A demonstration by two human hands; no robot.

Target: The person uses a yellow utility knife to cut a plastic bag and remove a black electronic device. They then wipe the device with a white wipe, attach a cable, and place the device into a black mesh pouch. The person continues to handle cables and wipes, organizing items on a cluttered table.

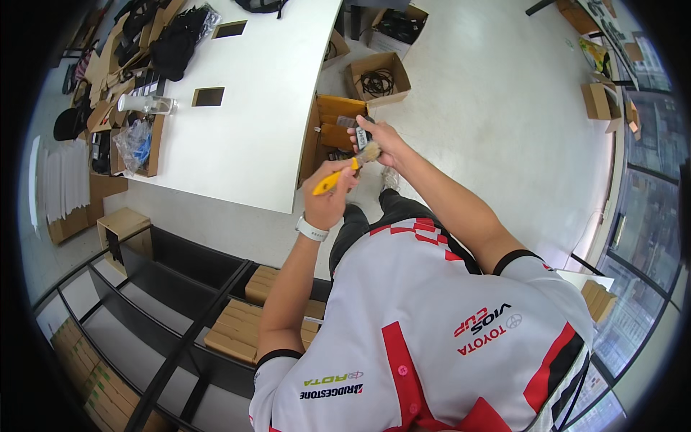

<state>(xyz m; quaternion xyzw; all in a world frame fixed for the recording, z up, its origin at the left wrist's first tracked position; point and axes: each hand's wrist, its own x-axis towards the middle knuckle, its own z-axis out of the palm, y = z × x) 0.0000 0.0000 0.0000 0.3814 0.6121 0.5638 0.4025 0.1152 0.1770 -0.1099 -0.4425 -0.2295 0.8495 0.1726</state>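
Note:
My left hand, with a white band on its wrist, is closed around a yellow-handled paintbrush. The brush's pale bristles point up and to the right, close beside my right hand. That hand is closed on a small black object with a white printed label; its kind is not clear from here. Bristles and black object overlap in view, and I cannot tell whether they touch. Both hands are above an open cardboard box that has orange-brown flaps or envelopes inside.
A white table is to the left, bearing a clear bottle and cluttered boxes. Farther ahead on the floor stands a box of black cables. Black shelving with cardboard cartons is at the lower left; windows line the right.

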